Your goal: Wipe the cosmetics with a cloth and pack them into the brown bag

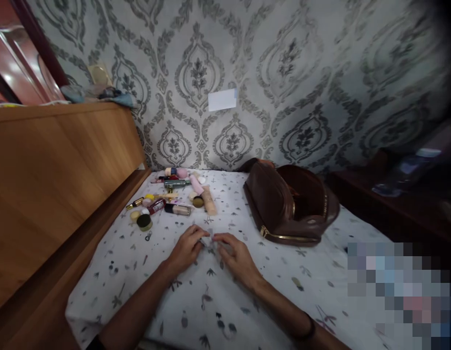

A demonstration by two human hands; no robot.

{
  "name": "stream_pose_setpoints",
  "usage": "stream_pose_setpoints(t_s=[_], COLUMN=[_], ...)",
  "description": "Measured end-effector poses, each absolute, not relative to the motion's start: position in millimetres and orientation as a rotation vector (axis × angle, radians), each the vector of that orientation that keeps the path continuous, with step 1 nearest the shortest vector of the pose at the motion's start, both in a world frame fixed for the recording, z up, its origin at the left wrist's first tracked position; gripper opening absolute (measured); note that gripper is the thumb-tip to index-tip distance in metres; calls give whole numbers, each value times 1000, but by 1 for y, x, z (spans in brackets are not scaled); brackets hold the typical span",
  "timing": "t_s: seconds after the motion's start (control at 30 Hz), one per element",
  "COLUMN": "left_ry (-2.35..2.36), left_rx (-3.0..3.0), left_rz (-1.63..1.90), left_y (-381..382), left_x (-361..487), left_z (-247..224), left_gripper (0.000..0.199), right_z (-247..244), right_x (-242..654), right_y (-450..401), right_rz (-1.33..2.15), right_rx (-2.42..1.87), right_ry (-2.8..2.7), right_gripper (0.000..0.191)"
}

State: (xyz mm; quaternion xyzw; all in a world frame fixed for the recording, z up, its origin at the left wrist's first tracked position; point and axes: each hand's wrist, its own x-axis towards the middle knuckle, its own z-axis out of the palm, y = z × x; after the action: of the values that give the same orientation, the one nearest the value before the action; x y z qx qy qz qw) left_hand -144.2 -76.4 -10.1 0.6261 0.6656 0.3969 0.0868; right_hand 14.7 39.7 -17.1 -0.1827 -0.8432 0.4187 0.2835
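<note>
My left hand [187,248] and my right hand [238,257] meet over the middle of the printed sheet, fingertips almost touching. Each has thumb and fingers drawn together around something small, pale and perhaps see-through, too faint to name. Beyond my left hand lies a loose group of cosmetics: a bottle with a black cap [177,209], a dark red tube [156,206], a beige tube [210,201], a pink tube [197,185] and a dark round jar [144,222]. A brown leather bag [269,199] with a gold zip stands unzipped to the right of the cosmetics, apart from my hands.
A wooden board [65,160] borders the bed on the left, with cloth [101,94] on its top. The patterned wall [196,63] rises behind. At right, a clear plastic bottle [406,170] stands on a dark surface. A blurred patch hides the lower right.
</note>
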Motion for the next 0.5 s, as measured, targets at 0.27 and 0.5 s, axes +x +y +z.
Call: stream_pose_setpoints(t_s=[0.27, 0.5], left_ry=[2643, 2742], left_rx=[1557, 1541], left_rz=[1337, 1084], left_y=[-63, -50], left_x=[-207, -259], left_z=[5, 17], left_gripper=[42, 43], right_z=[-28, -30], right_x=[7, 6], right_y=[34, 35], right_rz=[1136, 1108], right_rx=[-530, -498], right_ry=[-2276, -2306], right_gripper=[24, 23])
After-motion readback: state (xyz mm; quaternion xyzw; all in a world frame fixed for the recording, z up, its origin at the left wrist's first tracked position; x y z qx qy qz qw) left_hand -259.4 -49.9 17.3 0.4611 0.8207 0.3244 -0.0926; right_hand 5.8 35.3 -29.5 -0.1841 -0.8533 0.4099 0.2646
